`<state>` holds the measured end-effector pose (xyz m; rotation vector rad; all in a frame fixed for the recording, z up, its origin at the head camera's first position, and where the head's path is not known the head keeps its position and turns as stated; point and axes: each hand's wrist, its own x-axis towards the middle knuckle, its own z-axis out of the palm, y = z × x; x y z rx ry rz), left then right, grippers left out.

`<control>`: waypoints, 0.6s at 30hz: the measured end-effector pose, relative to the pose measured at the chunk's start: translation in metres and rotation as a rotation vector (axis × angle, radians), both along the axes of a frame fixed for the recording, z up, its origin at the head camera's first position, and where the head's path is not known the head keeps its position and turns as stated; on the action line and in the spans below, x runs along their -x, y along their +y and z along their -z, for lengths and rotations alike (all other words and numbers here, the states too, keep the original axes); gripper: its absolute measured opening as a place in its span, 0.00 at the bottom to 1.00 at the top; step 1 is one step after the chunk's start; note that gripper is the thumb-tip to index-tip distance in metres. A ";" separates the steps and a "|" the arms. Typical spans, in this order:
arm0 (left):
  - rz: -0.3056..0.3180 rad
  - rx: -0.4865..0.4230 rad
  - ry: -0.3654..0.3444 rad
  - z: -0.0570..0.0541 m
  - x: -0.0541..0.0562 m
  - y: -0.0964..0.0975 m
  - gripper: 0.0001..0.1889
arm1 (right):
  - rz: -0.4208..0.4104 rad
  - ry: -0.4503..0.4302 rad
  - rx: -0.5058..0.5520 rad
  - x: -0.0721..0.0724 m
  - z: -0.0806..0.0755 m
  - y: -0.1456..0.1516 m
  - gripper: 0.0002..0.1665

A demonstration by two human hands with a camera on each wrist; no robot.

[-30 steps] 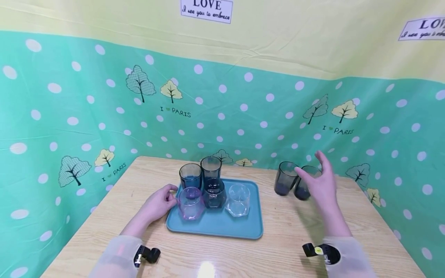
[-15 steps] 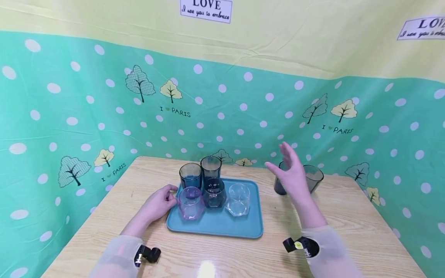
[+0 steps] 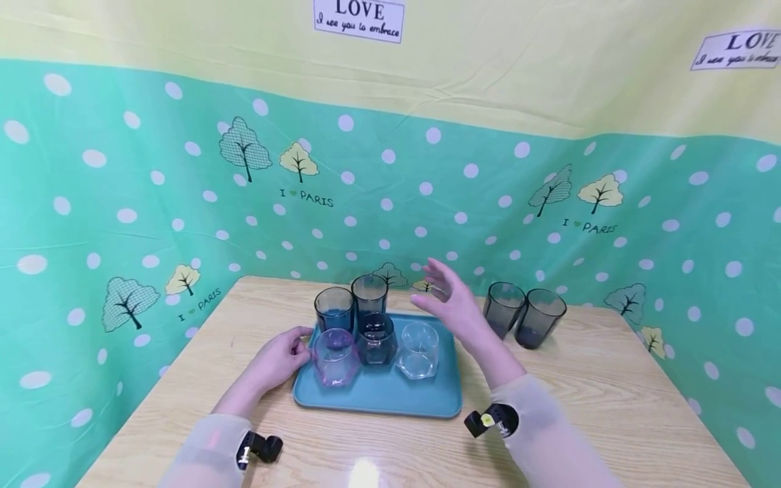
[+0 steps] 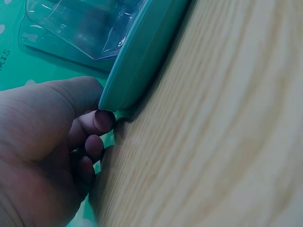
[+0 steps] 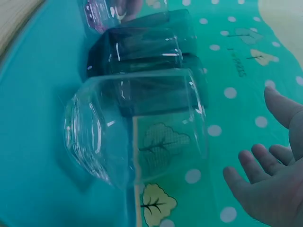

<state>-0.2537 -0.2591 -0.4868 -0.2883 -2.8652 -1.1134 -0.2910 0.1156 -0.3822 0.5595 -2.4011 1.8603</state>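
Note:
My left hand (image 3: 282,360) holds the left edge of a blue tray (image 3: 378,400), thumb over the rim and fingers curled below it in the left wrist view. On the tray stand a purple-tinted glass (image 3: 335,366), a dark faceted glass (image 3: 376,342) and a clear glass (image 3: 417,356). Behind them are a blue-looking tumbler (image 3: 334,312) and a tall smoky tumbler (image 3: 369,296). My right hand (image 3: 454,308), holding nothing, hovers by the tray's back right corner with fingers spread. The right wrist view shows it apart from the clear glass (image 5: 137,127).
Two smoky tumblers (image 3: 540,318) stand side by side on the wooden table (image 3: 610,407), to the right of the tray. A green and yellow patterned cloth (image 3: 464,183) hangs close behind the table and at its sides.
My right hand has moved left from the two smoky tumblers to the tray's back right corner, staying empty. The left hand and the glasses on the tray have kept their places.

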 end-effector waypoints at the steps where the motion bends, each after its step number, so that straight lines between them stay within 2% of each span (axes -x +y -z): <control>1: 0.000 0.001 0.001 0.000 0.000 0.000 0.26 | -0.016 -0.001 0.001 0.002 0.001 -0.004 0.55; 9: -0.007 0.011 0.000 0.002 0.000 -0.001 0.26 | -0.095 -0.043 -0.044 0.014 0.008 -0.026 0.53; 18: -0.011 0.011 -0.007 0.002 0.001 -0.001 0.28 | -0.138 -0.126 -0.072 0.025 0.011 -0.046 0.52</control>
